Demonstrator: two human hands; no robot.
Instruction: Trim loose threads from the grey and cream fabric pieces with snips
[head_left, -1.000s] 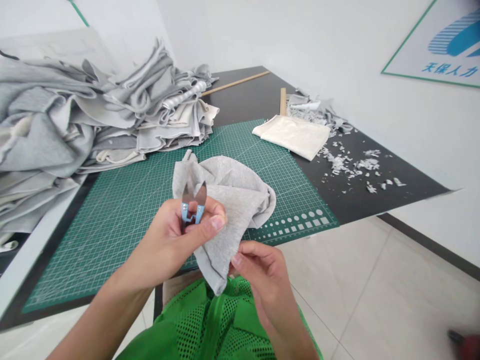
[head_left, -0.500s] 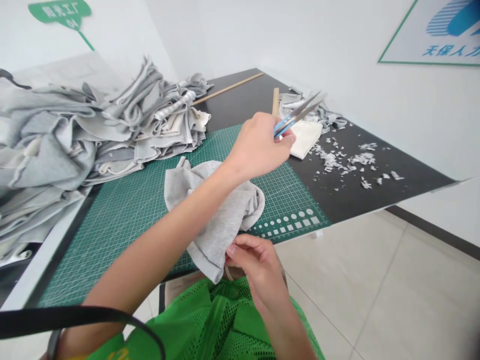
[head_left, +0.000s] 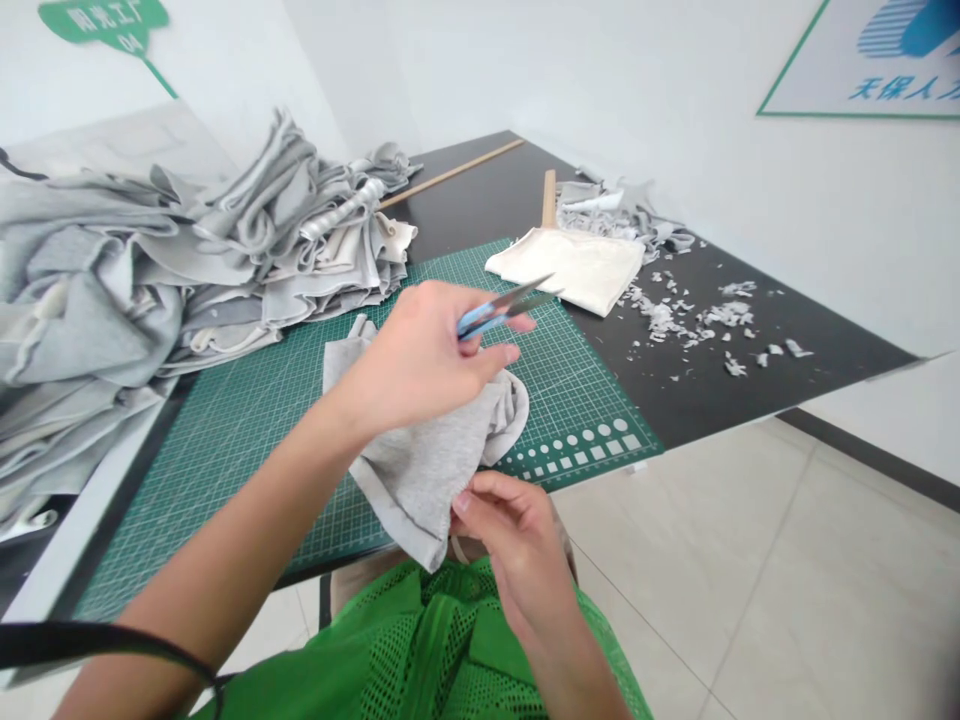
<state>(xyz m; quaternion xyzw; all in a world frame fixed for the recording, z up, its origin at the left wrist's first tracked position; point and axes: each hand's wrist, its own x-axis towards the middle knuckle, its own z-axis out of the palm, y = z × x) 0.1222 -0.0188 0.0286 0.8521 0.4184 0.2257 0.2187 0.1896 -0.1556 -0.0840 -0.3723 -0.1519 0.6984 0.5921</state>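
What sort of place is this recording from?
Probably a small garment or textile workshop. The left hand holds blue-handled thread snips and the right hand grips a grey fabric piece, above a green cutting mat, with a heap of grey cloth beside it.

We see a black bench carrying a green cutting mat, and a heap of grey fabric piled along its left side. Toward the far right, a folded cream cloth overlaps the mat's corner, beside an upright wooden strip. Grey fabric scraps lie scattered near the bench's right edge.
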